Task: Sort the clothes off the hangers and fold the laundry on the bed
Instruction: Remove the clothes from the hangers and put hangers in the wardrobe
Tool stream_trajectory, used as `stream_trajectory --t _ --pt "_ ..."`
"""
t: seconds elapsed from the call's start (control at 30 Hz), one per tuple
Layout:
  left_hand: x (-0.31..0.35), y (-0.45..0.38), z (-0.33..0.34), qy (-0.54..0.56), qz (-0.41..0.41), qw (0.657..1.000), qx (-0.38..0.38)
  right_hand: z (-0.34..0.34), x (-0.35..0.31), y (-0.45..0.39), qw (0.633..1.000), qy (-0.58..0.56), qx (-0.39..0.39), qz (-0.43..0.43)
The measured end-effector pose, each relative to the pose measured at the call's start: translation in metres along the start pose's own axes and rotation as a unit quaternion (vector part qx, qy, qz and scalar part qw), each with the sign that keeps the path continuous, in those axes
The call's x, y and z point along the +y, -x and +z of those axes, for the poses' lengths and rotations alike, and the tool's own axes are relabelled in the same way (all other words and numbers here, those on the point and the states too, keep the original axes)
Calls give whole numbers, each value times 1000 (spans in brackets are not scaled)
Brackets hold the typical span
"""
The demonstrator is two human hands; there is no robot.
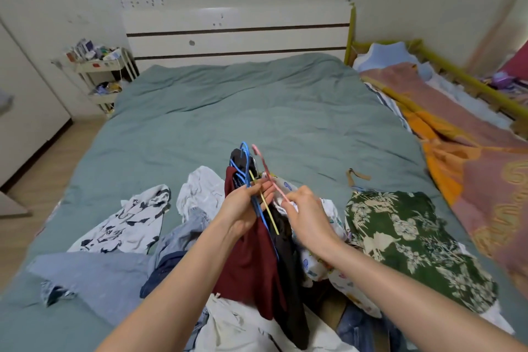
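My left hand (pixel 244 206) grips a bunch of thin hangers above the bed: blue ones (pixel 245 163) and a yellow one (pixel 268 210). A maroon garment (pixel 251 263) and a black one (pixel 288 260) hang from them. My right hand (pixel 303 208) pinches the lower end of a pink hanger (pixel 264 167), beside a white printed garment (pixel 323 263). Loose clothes lie around on the teal bedcover (pixel 243 106): a green floral shirt (pixel 408 240), a white black-patterned top (pixel 128 223), a blue shirt (pixel 97 277), a white piece (pixel 200 188).
A white headboard (pixel 237 34) stands at the far end. A cart of small items (pixel 100 71) is at the far left. A second bed with a pink-orange blanket (pixel 463 157) and yellow rail (pixel 445 66) adjoins on the right. Jeans (pixel 360 328) lie near me.
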State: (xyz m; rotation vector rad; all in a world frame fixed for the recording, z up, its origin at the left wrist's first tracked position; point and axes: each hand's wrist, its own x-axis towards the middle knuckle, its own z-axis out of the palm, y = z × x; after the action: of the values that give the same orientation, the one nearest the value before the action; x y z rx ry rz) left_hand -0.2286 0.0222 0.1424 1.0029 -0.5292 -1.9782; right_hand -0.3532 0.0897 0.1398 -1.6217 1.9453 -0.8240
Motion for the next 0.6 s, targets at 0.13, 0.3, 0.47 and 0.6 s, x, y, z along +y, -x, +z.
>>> stream_trajectory --t 0.13,0.3,0.47,0.6 --pt "-4 -3 2 -11 -6 1000 -12 11 0 5 1000 -7 8 13" --pt "-12 -14 9 -86 -38 995 -20 10 10 9 1000 -20 6 4" --pt "-20 -44 31 -67 -7 998 16 -12 47 13 998 -51 -30 -3" --pt "-32 -78 53 -54 7 998 37 -53 111 -10 990 -104 -41 87"
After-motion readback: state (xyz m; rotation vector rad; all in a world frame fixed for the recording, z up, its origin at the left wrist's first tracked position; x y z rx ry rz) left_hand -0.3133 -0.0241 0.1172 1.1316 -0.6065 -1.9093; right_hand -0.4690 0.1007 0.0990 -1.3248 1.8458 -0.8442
